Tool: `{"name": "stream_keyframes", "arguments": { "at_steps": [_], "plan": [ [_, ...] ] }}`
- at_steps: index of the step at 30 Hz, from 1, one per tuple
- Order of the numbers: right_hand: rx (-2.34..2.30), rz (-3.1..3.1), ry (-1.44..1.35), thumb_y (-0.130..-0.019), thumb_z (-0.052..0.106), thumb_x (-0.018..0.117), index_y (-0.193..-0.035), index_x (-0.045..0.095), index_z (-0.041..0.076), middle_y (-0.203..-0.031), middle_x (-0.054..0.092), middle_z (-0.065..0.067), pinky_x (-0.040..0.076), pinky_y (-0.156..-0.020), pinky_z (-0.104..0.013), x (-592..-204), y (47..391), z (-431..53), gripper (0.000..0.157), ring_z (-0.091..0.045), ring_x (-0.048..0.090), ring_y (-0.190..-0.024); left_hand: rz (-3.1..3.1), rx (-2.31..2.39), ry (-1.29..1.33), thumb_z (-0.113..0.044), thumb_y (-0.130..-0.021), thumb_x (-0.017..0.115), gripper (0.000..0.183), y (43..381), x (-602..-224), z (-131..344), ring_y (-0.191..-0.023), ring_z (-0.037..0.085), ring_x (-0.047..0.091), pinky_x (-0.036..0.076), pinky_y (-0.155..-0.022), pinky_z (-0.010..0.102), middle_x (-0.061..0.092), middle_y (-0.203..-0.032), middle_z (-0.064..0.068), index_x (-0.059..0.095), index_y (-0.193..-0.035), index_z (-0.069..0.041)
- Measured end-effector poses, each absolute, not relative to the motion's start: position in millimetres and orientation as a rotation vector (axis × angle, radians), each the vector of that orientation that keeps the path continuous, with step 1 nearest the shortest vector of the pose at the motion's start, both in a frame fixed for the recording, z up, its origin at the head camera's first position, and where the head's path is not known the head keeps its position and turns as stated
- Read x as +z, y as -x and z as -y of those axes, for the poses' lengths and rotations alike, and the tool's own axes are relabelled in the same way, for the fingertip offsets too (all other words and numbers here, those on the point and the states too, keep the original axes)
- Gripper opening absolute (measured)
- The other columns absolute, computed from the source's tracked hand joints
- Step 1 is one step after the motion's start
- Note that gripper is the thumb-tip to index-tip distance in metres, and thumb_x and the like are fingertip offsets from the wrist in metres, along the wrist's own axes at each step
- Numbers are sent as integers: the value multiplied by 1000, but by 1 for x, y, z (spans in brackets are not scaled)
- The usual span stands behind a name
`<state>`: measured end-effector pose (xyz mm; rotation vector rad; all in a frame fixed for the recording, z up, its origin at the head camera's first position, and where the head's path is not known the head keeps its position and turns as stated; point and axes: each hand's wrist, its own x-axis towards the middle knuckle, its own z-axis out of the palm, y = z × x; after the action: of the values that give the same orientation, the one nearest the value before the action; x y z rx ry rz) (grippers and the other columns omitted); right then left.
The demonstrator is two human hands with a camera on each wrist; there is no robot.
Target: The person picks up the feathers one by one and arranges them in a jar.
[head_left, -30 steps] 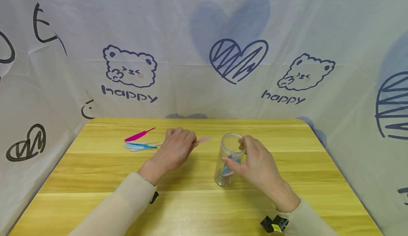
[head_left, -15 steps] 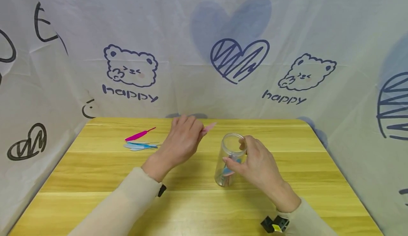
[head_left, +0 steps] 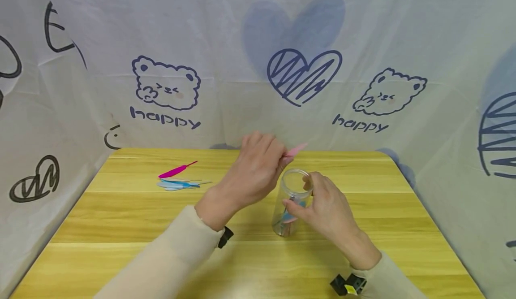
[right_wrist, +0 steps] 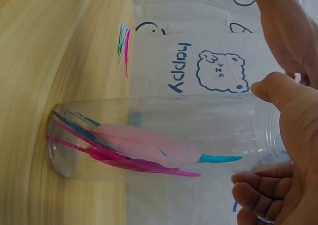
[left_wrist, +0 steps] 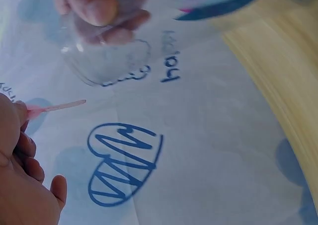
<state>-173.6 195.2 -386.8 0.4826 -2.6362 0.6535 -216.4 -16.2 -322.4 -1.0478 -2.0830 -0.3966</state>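
My left hand (head_left: 258,169) pinches a light pink feather (head_left: 297,150) just above and behind the mouth of a clear jar (head_left: 280,214). In the left wrist view the feather's bare quill (left_wrist: 67,106) points out from the fingertips toward the jar's rim. My right hand (head_left: 330,211) grips the jar near its neck, thumb on the near side and fingers round the far side. The jar stands upright on the table, without a lid. Inside it lean a pale pink feather (right_wrist: 144,143), a magenta feather (right_wrist: 134,164) and blue-green ones.
On the left of the wooden table (head_left: 121,227) lie a magenta feather (head_left: 173,171) and a small bunch of blue and white feathers (head_left: 179,184). A printed white cloth (head_left: 225,101) hangs behind the table and along both sides.
My left hand has moved right and away from me, carrying the pink feather from beside the table feathers to the jar's mouth. The right hand and jar have stayed put.
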Motion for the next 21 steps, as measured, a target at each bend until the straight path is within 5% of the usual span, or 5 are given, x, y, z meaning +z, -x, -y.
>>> {"name": "stream_keyframes", "arguments": {
  "at_steps": [21],
  "plan": [
    [658,2624,-487,-82,43,89,-107,57,6,-96,65,-7,49,-66,-33,-390,174,-195,55,-19,59,-81,2037,-449,1144,-22,-105,65,23,218,-331,-3,-79,22,35,31,-76,38,46,-82,2,51,-92,-9]
  ]
}}
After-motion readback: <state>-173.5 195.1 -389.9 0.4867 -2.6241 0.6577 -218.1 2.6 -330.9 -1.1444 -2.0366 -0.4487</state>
